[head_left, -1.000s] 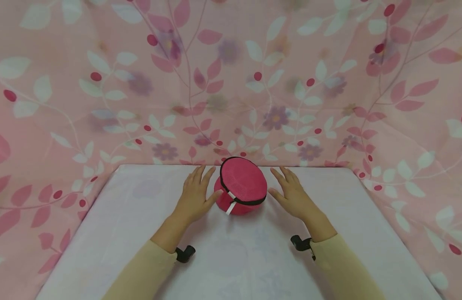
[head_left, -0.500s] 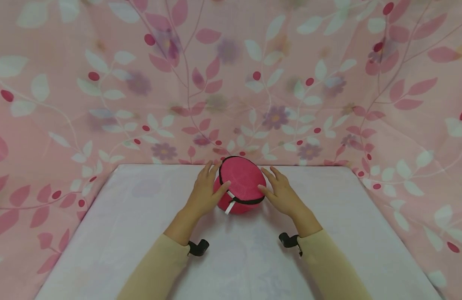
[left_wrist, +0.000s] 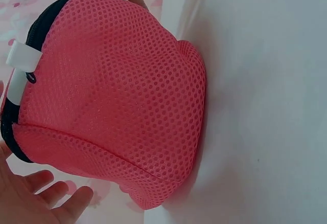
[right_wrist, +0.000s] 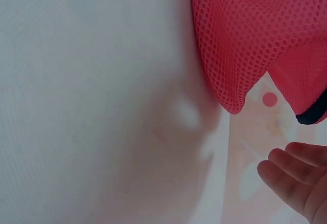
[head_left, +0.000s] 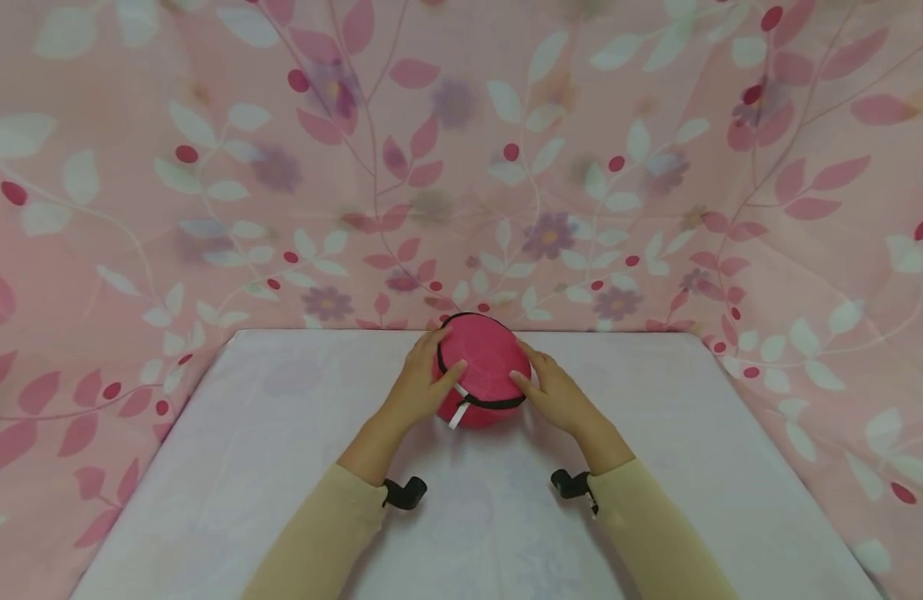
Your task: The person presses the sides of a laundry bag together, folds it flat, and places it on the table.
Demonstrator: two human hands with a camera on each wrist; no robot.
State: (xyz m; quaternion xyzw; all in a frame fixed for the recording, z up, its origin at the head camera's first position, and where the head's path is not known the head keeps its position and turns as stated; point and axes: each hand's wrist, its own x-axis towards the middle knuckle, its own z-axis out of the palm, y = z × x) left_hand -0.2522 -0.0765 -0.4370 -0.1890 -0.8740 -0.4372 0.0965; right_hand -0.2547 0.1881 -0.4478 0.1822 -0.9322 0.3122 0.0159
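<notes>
The red mesh zip bag [head_left: 482, 367] stands near the middle of the far edge of the white table [head_left: 484, 525]. Its round top tilts towards the near edge, and the white tab [head_left: 458, 415] points the same way, slightly left; the body is squat, its long axis not clear. The left hand [head_left: 416, 385] and right hand [head_left: 557, 396] flank it, fingers loosely extended, thumbs over the top; whether they press, I cannot tell.
</notes>
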